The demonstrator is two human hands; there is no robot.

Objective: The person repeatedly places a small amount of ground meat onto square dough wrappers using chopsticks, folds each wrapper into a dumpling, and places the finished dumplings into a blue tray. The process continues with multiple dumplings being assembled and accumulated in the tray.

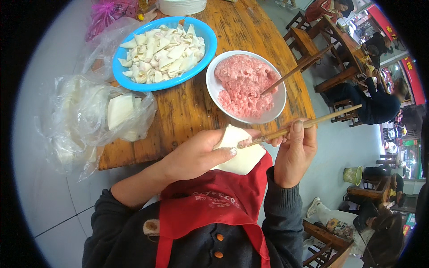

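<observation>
My left hand [201,152] holds a wonton wrapper [246,160], thumb on top and fingers beneath it. A wooden stick [321,119] is pinched in my right hand [296,150]. Its tip rests on the wrapper with a small dab of minced meat [245,143]. Just beyond my hands, a white bowl [211,83] holds a mound of pink minced meat [246,80]. A second wooden stick [298,68] stands slanted in that meat. Farther left, a blue plastic basket [115,72] is heaped with folded wontons [164,53].
Clear plastic bags [77,114] with stacked wrappers [122,110] lie over the left edge of the wooden table [181,114]. A pink bag [112,15] and a white round container [182,7] stand at the back. People sit at wooden tables [342,37] to the right.
</observation>
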